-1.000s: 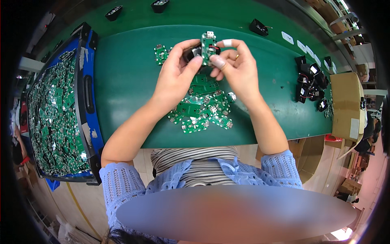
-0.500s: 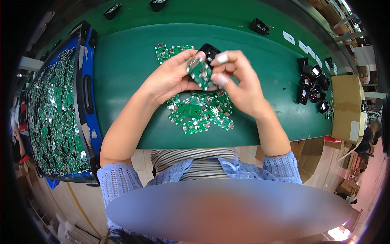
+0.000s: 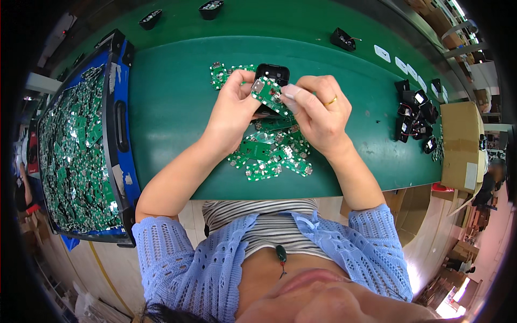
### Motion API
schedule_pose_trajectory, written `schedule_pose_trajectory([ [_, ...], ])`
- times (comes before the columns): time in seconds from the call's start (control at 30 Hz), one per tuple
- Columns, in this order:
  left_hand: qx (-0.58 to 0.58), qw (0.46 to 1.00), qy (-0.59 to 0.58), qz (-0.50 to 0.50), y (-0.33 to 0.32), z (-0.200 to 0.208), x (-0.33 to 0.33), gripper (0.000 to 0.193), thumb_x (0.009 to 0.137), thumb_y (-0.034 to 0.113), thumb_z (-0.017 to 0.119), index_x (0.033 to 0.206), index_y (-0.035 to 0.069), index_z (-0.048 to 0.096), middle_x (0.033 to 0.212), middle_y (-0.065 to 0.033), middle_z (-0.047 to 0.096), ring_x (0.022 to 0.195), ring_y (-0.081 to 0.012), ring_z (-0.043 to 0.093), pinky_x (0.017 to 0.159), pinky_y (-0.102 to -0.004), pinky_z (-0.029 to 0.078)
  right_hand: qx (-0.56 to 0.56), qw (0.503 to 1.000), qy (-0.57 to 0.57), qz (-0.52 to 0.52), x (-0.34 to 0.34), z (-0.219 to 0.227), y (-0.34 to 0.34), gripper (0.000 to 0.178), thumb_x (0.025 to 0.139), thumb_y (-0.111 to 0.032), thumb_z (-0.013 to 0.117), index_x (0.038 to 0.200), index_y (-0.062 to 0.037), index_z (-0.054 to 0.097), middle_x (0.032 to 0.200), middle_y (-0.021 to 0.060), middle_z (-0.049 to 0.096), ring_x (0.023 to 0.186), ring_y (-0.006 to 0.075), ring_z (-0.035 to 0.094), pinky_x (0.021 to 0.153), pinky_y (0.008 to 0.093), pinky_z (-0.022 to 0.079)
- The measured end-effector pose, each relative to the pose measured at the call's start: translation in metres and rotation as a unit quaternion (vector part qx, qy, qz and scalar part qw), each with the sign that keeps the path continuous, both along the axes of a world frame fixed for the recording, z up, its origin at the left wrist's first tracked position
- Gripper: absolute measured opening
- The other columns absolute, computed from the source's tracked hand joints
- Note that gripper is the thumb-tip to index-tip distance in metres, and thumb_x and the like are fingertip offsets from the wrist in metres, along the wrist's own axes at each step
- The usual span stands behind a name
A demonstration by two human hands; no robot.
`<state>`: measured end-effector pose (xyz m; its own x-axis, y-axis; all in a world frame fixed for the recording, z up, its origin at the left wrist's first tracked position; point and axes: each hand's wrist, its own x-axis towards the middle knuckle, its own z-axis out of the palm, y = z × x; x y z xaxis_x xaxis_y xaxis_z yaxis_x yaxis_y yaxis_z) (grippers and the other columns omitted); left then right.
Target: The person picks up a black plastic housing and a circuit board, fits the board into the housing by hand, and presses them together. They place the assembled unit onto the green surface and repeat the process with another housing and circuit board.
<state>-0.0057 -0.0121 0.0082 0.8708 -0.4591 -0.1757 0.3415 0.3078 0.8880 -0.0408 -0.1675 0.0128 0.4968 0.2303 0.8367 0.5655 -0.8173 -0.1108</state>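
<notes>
My left hand [image 3: 232, 112] is closed around a black plastic housing [image 3: 273, 71], its cavity facing up. A green circuit board [image 3: 267, 95] with small parts on it lies tilted over the near part of that housing. The fingers of my right hand [image 3: 325, 110], ringed and with white coverings on the tips, pinch the board's right edge. My left thumb is close to the board's left side; whether it touches is unclear. Beneath my hands spreads a loose pile of green circuit boards [image 3: 262, 149]. More boards [image 3: 218, 75] lie just beyond my left hand.
At the left stands a blue-edged crate [image 3: 122, 116] heaped with circuit boards. Black housings with wires [image 3: 414, 110] cluster at the right beside a cardboard box [image 3: 460, 145]. Along the far side sit more black housings [image 3: 210, 8] and white cards [image 3: 382, 53].
My right fingers have closed in on the board's edge, and the board has turned and shifted slightly up over the housing. The housing now shows its open cavity more squarely.
</notes>
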Motion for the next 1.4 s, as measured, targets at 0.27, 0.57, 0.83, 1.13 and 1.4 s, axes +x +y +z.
schedule_pose_trajectory([
  [0.27, 0.012, 1.0, -0.007, -0.003, 0.001, -0.002, -0.001, 0.017, 0.088, 0.009, 0.049, 0.103, 0.004, 0.043, 0.096, -0.0068, 0.057, 0.083, -0.0131, 0.058, 0.068, -0.0279, 0.05, -0.011, 0.994, 0.037, 0.103, -0.003, 0.003, -0.001, 0.032, 0.055, 0.002, 0.07, 0.085, -0.0082, 0.064, 0.074, 0.0038, 0.055, 0.063, 0.0173, 0.052, 0.052, 0.0276, 0.043],
  [0.57, 0.003, 0.997, -0.061, -0.038, -0.003, 0.005, -0.012, 0.027, 0.091, 0.017, 0.046, 0.113, 0.002, 0.041, 0.104, -0.0091, 0.054, 0.095, -0.0148, 0.055, 0.082, -0.0314, 0.048, 0.065, 0.998, 0.012, -0.001, 0.004, 0.0, -0.004, 0.013, 0.064, -0.005, 0.068, 0.073, -0.0081, 0.059, 0.069, 0.0019, 0.056, 0.059, 0.0171, 0.051, 0.046, 0.0274, 0.041],
  [0.83, -0.005, 0.995, -0.094, -0.019, -0.002, 0.002, -0.012, 0.027, 0.088, 0.013, 0.054, 0.109, 0.001, 0.042, 0.105, -0.0097, 0.053, 0.094, -0.0125, 0.052, 0.079, -0.0264, 0.045, 0.022, 0.999, 0.013, -0.039, 0.002, 0.001, 0.002, 0.015, 0.063, -0.006, 0.067, 0.075, -0.0082, 0.058, 0.067, 0.0012, 0.053, 0.06, 0.0174, 0.051, 0.046, 0.0278, 0.041],
  [1.13, -0.014, 0.995, -0.1, 0.02, -0.016, 0.009, 0.004, 0.027, 0.088, 0.009, 0.051, 0.112, 0.002, 0.042, 0.101, -0.0097, 0.057, 0.093, -0.0121, 0.053, 0.076, -0.0247, 0.045, 0.333, 0.895, 0.277, 0.106, 0.0, -0.003, 0.002, 0.039, 0.077, -0.004, 0.061, 0.112, -0.0032, 0.044, 0.103, 0.008, 0.046, 0.083, 0.0145, 0.05, 0.063, 0.0247, 0.046],
  [1.4, 0.079, 0.984, -0.159, -0.028, -0.046, 0.017, 0.053, 0.023, 0.089, 0.011, 0.05, 0.109, 0.001, 0.047, 0.098, -0.0064, 0.059, 0.085, -0.0092, 0.055, 0.07, -0.0222, 0.045, 0.422, 0.816, 0.376, 0.122, 0.039, 0.001, -0.026, 0.043, 0.08, -0.009, 0.059, 0.119, -0.0047, 0.041, 0.102, 0.006, 0.044, 0.088, 0.0137, 0.048, 0.067, 0.0253, 0.046],
])
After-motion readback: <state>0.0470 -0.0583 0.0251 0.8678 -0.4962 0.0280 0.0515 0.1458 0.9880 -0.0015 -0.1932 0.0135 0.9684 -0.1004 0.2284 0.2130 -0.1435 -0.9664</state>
